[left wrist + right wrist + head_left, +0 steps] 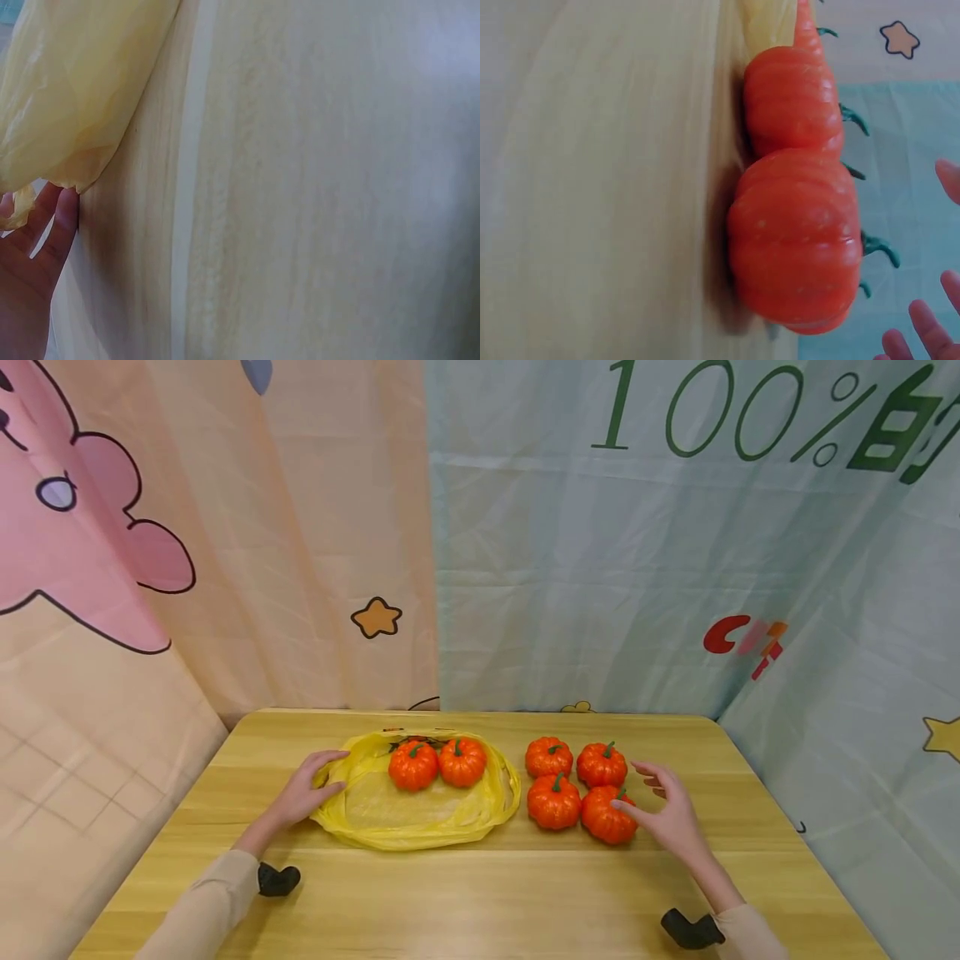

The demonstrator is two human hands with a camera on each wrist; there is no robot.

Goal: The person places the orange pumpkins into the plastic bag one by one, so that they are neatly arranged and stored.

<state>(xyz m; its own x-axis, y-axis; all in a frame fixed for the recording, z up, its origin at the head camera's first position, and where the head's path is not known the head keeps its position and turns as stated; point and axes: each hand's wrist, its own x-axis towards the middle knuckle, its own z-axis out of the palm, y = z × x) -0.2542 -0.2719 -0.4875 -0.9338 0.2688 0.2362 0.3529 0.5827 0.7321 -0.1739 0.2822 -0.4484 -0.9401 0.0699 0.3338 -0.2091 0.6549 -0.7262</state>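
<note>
A yellow plastic bag (405, 837) lies spread on the table, its rim rolled into a rough ring. Two small orange pumpkins (413, 766) with green stems sit inside it, side by side near the back. My left hand (307, 787) grips the bag's left rim; in the left wrist view, yellow plastic (71, 90) bulges above the fingers. Right of the bag stand several more pumpkins (553, 802) in a close cluster. Over the front right pumpkin (609, 818) my right hand (667, 810) is spread, thumb and fingers apart, holding nothing. The right wrist view shows its fingertips beside the pumpkins (795, 236).
Everything rests on a light wooden table (480, 902), whose back edge meets hanging printed cloths (600, 568). Cloth also closes off the left and right sides. A black wrist mount (278, 879) is strapped at the left sleeve, another black mount (692, 930) at the right.
</note>
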